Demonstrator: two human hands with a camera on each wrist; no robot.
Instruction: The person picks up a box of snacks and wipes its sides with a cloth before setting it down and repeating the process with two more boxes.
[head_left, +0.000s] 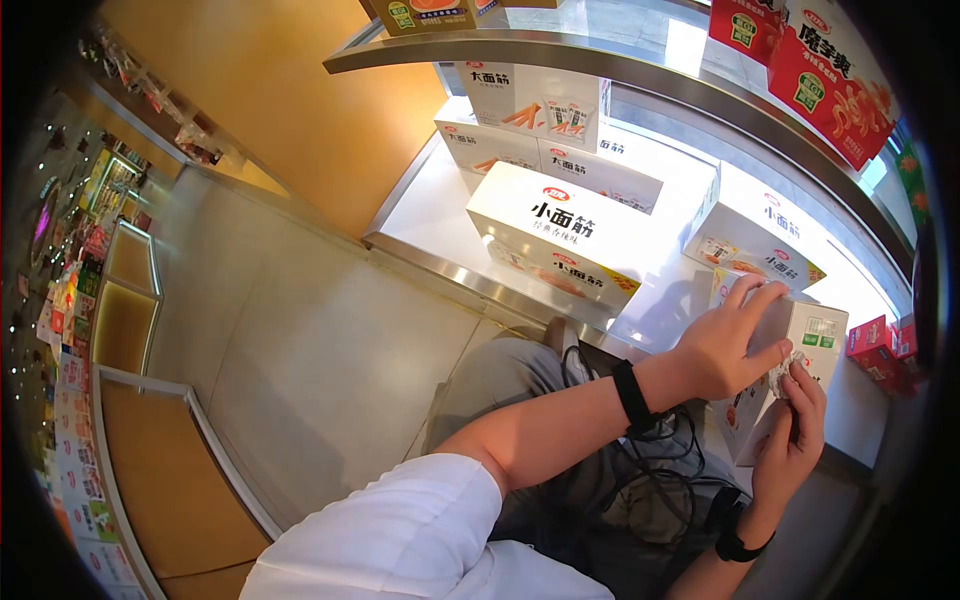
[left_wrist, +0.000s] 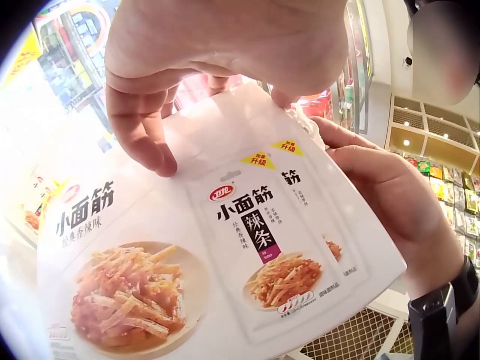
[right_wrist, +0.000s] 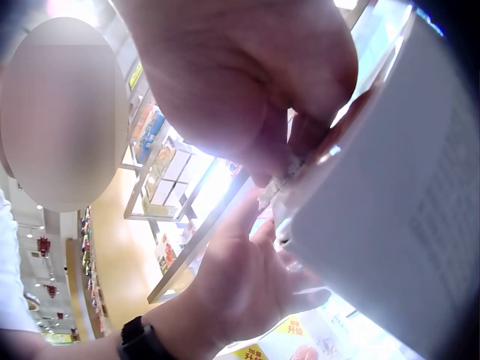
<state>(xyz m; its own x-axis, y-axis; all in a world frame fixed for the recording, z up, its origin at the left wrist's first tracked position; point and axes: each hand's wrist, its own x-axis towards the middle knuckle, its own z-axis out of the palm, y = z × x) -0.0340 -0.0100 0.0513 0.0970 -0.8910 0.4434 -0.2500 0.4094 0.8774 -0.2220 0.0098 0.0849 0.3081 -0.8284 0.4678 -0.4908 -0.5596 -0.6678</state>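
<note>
Just off the front edge of the lower shelf (head_left: pixel 430 215), near its right end, a white snack box (head_left: pixel 818 335) is held in the air over the person's lap. The left hand (head_left: pixel 725 345) reaches across from above, fingers curled over the box's top edge to grip it. The right hand (head_left: pixel 790 435) comes up from below, its thumb and fingertips pinching a crumpled tape strip (head_left: pixel 780 375) at the box's near corner. The step in hand looks to be peeling the seal. The next move would call for a steady pull along the seam while the left hand braces the box. More boxes (head_left: pixel 560 225) are stacked on the shelf.
</note>
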